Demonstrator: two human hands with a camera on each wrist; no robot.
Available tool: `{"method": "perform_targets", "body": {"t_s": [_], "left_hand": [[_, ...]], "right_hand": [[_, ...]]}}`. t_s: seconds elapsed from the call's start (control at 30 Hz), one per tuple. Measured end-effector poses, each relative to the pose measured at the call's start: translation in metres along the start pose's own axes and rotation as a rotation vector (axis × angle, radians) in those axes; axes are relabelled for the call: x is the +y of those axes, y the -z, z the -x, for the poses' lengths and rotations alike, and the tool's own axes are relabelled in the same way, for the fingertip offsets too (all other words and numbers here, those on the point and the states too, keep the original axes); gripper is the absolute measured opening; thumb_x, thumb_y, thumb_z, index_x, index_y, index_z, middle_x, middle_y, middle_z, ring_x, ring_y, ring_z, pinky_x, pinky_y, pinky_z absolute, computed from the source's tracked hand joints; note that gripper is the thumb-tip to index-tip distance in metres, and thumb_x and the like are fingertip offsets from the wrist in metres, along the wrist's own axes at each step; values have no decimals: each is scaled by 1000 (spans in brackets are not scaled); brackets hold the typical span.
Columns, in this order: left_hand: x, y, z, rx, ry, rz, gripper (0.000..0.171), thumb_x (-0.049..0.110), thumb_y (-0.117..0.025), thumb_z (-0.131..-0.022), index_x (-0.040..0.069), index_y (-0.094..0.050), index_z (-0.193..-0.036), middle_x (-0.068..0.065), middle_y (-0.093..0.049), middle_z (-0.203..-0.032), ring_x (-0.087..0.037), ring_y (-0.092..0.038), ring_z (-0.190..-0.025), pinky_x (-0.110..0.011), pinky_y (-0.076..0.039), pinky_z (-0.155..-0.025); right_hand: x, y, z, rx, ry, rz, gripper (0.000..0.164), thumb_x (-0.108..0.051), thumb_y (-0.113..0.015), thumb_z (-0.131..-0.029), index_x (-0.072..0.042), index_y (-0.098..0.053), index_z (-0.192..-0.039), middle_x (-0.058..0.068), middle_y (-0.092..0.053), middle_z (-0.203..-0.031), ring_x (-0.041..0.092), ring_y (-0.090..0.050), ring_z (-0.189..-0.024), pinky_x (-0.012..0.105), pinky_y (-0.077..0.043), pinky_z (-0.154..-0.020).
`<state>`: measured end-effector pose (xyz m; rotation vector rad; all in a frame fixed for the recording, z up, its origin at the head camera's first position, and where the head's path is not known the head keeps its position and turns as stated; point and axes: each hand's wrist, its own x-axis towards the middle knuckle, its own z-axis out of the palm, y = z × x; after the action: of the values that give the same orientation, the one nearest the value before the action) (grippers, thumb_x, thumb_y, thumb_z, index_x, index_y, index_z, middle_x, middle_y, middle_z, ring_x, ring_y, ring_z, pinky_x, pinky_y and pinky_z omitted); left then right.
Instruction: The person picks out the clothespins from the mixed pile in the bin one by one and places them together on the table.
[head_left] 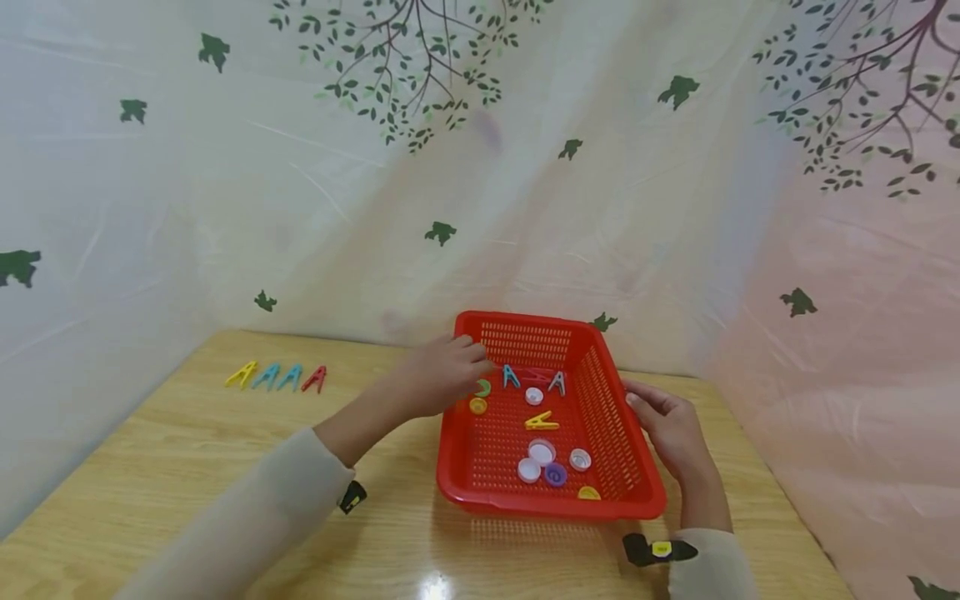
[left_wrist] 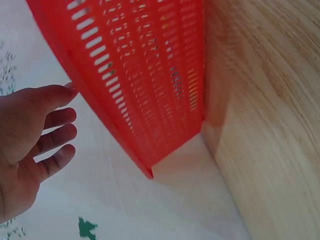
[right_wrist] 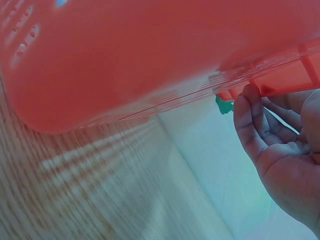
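A red plastic basket [head_left: 551, 507] sits on the wooden table, with its slotted side also filling much of the left wrist view. My left hand [head_left: 442, 373] is over the basket's left rim; the left wrist view shows its fingers loosely bent, holding nothing, with the thumb close to the rim. On the right side, my right hand [head_left: 671, 429] grips the basket's rim, fingertips under its edge in the right wrist view. Inside lie a yellow clothespin [head_left: 542, 421], a blue clothespin [head_left: 511, 377], a grey clothespin [head_left: 557, 382], a purple bottle cap [head_left: 556, 475] and several other caps.
On the table's left part stand a yellow clothespin [head_left: 242, 374], two blue clothespins [head_left: 267, 377] and a red clothespin [head_left: 315, 379] in a row. A cloth backdrop [head_left: 360, 250] printed with leaves and branches hangs behind the wooden table [head_left: 150, 467].
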<state>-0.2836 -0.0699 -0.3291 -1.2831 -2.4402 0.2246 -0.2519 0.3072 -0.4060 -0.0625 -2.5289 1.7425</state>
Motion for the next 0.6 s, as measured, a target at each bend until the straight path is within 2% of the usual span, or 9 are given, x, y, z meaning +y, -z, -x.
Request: {"method": "perform_targets", "body": {"t_s": [0.13, 0.27, 0.43, 0.6], "left_hand": [[13, 0, -13, -68, -85, -58, 40, 31, -79, -92, 20, -70, -129, 2, -70, -119, -16, -63, -106, -27, -55, -90], [22, -6, -23, -126, -150, -65, 42, 29, -77, -94, 23, -68, -134, 4, -69, -125, -14, -63, -112, -29, -54, -95], [32, -13, -37, -197, -163, 13, 47, 31, -77, -93, 26, -66, -138, 5, -68, -130, -15, -62, -118, -32, -52, -101], [42, -22, -51, -257, -215, -52, 48, 31, -77, -93, 29, -64, -139, 7, -67, -132, -13, -61, -120, -30, -52, -100]], "right_hand": [[1, -1, 0, 4, 2, -3, 56, -45, -61, -101, -14, -57, -148, 14, -62, -141, 13, -68, -111, 28, -57, -89], [1, -2, 0, 0, 4, -11, 55, -44, -61, -101, -14, -57, -148, 14, -62, -142, 12, -68, -111, 28, -57, -89], [1, -2, 0, -5, 11, -11, 56, -45, -61, -101, -14, -56, -148, 14, -62, -142, 12, -68, -111, 28, -57, -89], [0, -1, 0, -3, 10, -2, 57, -47, -61, -101, -15, -56, -148, 13, -62, -141, 13, -68, -111, 28, -57, -89]]}}
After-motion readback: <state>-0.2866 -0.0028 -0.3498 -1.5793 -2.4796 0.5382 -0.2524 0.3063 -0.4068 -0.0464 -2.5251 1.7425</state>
